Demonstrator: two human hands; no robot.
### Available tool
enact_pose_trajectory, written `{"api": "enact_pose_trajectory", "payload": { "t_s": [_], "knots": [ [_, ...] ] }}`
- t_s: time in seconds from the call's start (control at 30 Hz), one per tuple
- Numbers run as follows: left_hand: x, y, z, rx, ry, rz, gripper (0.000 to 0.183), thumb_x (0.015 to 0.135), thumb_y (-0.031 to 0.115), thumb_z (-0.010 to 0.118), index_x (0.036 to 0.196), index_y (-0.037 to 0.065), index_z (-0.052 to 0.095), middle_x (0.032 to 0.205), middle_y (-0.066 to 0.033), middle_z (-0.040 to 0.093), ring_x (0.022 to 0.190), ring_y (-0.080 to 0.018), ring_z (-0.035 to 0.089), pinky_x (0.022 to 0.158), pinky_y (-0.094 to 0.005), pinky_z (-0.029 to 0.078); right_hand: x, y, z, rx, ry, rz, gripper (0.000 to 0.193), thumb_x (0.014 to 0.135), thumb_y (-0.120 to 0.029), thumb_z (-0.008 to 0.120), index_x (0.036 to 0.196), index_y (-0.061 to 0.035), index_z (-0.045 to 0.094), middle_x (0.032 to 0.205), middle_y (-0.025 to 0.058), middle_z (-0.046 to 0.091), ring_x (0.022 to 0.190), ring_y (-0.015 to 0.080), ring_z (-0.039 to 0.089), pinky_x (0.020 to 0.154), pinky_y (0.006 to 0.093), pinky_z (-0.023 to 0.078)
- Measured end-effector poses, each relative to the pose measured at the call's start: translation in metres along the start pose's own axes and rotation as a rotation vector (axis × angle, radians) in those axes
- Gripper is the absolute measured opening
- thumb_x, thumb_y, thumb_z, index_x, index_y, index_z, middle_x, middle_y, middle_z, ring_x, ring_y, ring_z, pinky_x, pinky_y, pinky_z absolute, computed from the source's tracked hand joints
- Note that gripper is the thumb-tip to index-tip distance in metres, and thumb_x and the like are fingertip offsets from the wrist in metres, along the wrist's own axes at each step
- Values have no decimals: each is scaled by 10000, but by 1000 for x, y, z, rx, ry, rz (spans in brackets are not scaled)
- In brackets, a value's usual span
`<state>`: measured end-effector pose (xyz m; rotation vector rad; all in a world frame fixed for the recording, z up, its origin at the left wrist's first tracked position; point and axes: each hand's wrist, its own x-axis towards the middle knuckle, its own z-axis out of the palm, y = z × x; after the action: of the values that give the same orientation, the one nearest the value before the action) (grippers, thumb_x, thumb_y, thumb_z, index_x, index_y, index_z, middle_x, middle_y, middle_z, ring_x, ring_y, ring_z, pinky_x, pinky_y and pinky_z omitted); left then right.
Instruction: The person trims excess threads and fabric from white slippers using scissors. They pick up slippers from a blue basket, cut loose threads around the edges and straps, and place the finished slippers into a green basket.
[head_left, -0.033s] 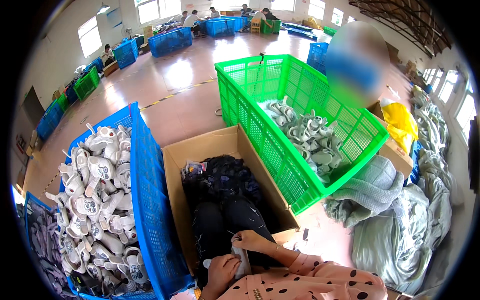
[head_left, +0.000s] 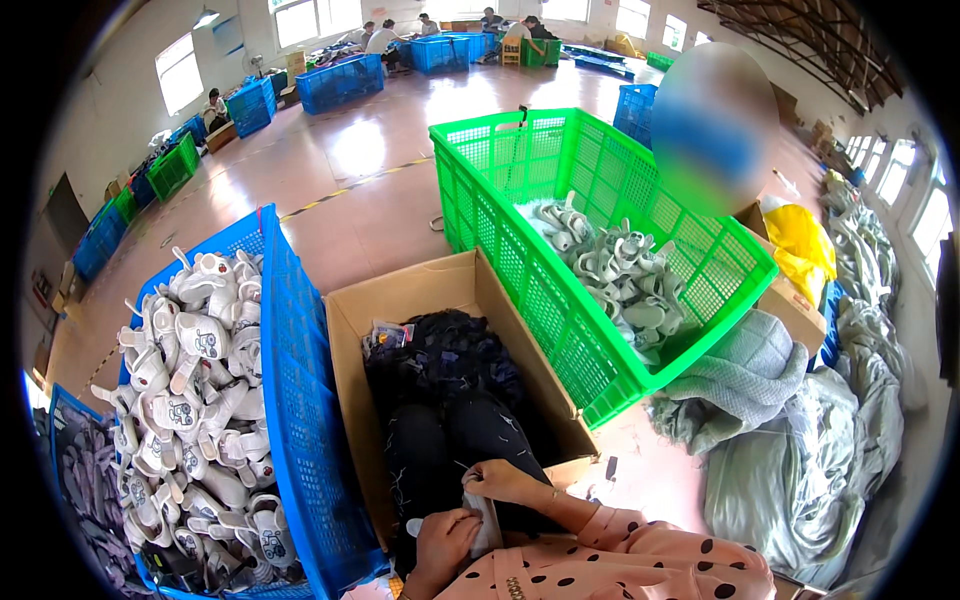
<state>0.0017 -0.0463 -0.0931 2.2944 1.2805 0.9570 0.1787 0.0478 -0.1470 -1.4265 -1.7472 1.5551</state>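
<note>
Currently | both hands [head_left: 448, 543] gripping one pale piece [head_left: 484, 524] | glossy pinkish floor [head_left: 372, 232] | cardboard box [head_left: 400, 288] | windows [head_left: 297, 22] along far wall [head_left: 397, 10]

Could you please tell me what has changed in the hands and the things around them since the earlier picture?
Nothing visibly changed: nothing was taken hold of or let go. The left hand and right hand still hold the narrow pale grey piece; the bright green plastic crate and open brown cardboard box stayed put.
</note>
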Motion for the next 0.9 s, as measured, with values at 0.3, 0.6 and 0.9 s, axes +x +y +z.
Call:
{"api": "enact_pose_trajectory", "payload": {
  "t_s": [0.3, 0.6, 0.9],
  "knots": [
    [-8, -23, 14, 237, -8, 227, 173, 791, 126, 681, 954, 69, 684, 1009, -66, 627, 889, -237, 625, 778, -375, 503, -13, 1, -2, -150, 200, -257, 388, 949, -354, 569, 1031, 25, 594, 820, 271, 655, 770, 439, 654, 705, 465, 517],
    [-15, -23, 22, 160, 141, 90, 157, 776, 55, 720, 913, 43, 644, 993, -76, 654, 896, -245, 658, 784, -332, 539, -72, -21, -35, -843, 154, -423, 383, 919, -429, 611, 833, -70, 512, 584, 117, 593, 530, 308, 617, 488, 387, 485],
    [-26, -19, 30, 13, 138, -159, 145, 809, 7, 713, 929, 22, 632, 1030, -80, 662, 882, -251, 665, 741, -319, 545, -74, -37, -33, -1171, -30, -579, 408, 903, -434, 623, 750, -76, 498, 556, 50, 557, 508, 205, 612, 461, 291, 454]
  ]
}}
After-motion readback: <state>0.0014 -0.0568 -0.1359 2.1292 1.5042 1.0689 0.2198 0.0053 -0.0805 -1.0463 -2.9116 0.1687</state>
